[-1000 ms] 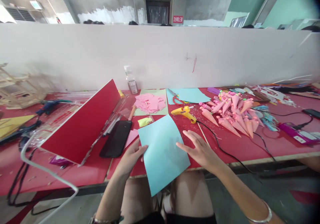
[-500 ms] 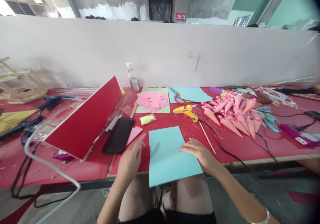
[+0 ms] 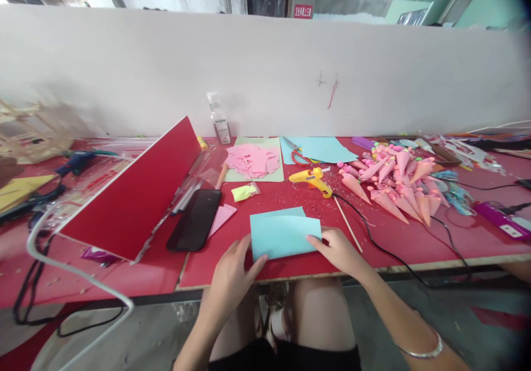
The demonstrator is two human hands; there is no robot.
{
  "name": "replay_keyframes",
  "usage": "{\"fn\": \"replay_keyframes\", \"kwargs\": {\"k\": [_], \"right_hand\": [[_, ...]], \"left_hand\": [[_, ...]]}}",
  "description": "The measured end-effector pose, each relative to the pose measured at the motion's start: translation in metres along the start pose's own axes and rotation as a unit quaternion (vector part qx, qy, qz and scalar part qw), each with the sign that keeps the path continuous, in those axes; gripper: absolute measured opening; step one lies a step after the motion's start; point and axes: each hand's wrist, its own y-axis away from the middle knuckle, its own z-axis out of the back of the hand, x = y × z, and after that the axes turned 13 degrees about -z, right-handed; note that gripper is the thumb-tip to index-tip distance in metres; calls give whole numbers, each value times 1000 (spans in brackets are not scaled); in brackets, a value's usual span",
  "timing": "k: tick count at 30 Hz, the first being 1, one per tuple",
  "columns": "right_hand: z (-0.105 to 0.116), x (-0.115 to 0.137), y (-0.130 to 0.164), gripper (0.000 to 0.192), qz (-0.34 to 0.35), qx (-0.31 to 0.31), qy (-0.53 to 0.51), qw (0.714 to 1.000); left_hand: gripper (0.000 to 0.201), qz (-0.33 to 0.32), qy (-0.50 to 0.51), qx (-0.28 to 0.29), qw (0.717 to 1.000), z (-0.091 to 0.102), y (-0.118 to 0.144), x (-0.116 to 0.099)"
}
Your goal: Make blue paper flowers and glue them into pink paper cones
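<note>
A sheet of light blue paper [image 3: 284, 235] is bent over on itself near the table's front edge, its near half lying over the far half. The back layer shows as a strip beyond the top edge. My left hand [image 3: 234, 274] grips its lower left corner, thumb at the fold and fingers along the left side. At the right edge, my right hand [image 3: 338, 249] pinches the sheet with the thumb on top; its other fingers are partly hidden. Close beyond the paper lie a yellow glue gun [image 3: 313, 181] and a small yellow-green packet [image 3: 244, 192].
A black phone [image 3: 194, 220] and an upright red board [image 3: 136, 194] stand left. Pink paper pieces [image 3: 253, 160], red-handled scissors [image 3: 299, 155] and more blue paper [image 3: 327, 149] lie behind. Pink cones [image 3: 398, 180] are heaped right, near the glue gun's cord [image 3: 369, 233].
The blue sheet was flat and hung over the table edge; its near part is now folded up and away. My left hand has come onto it, and my right hand now pinches its edge.
</note>
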Motion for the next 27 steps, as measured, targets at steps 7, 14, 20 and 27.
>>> {"fn": "replay_keyframes", "kwargs": {"k": [7,14,20,27], "right_hand": [[-18,-6,-16,36,-16,-142,177,974],[-23,-2,-19,30,-12,-159,261,952],[-24,0,-22,30,-36,-169,293,940],[-26,6,-24,28,-76,-175,343,920]], "left_hand": [[50,-49,-144,-104,983,-20,-4,-17],[39,-210,-174,58,960,-28,-16,-34],[51,-189,-175,78,963,-36,-16,-30],[53,-186,-178,75,963,-37,-15,-29]]}}
